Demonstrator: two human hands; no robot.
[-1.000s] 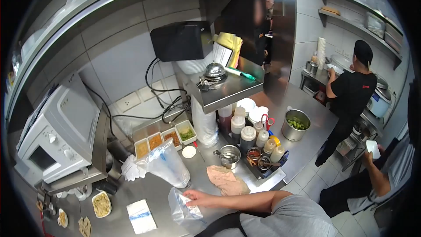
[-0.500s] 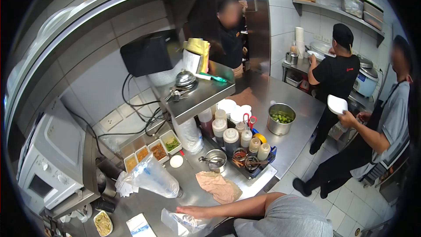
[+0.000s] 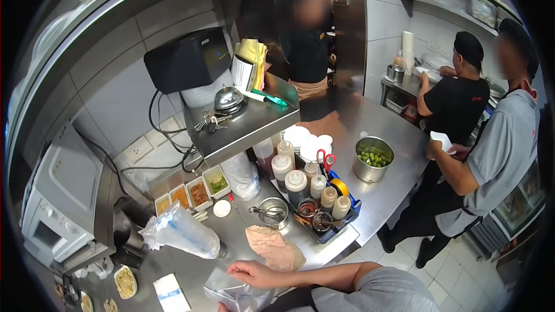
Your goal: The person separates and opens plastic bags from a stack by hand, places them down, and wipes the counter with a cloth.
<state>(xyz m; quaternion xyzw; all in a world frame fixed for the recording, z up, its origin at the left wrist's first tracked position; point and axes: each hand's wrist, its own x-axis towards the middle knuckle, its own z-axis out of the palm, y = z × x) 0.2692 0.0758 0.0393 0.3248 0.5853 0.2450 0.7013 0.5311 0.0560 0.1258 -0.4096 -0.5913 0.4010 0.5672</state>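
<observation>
My right hand (image 3: 254,274) reaches in from the right, its fingers curled at the upper edge of a clear plastic bag (image 3: 236,296). Just a sliver of my left hand (image 3: 222,307) shows at the bottom edge, against the bag's lower left side; its fingers are mostly cut off. Behind the right hand lies a crumpled pinkish cloth (image 3: 274,247). To the left is a white packet with blue print (image 3: 171,293). A long roll of clear plastic bags (image 3: 186,232) lies on the steel counter beyond.
Tubs of toppings (image 3: 199,192), a steel pot with spoons (image 3: 272,212) and a caddy of sauce bottles (image 3: 317,196) stand further back. A pot of green limes (image 3: 373,159) sits right. The microwave (image 3: 58,214) is left. Co-workers (image 3: 462,92) stand right and behind the counter.
My right hand has gone from lying flatter over the bag to curled fingers at its edge. A sliver of my left hand has appeared. The co-worker in grey has lifted the white dish closer.
</observation>
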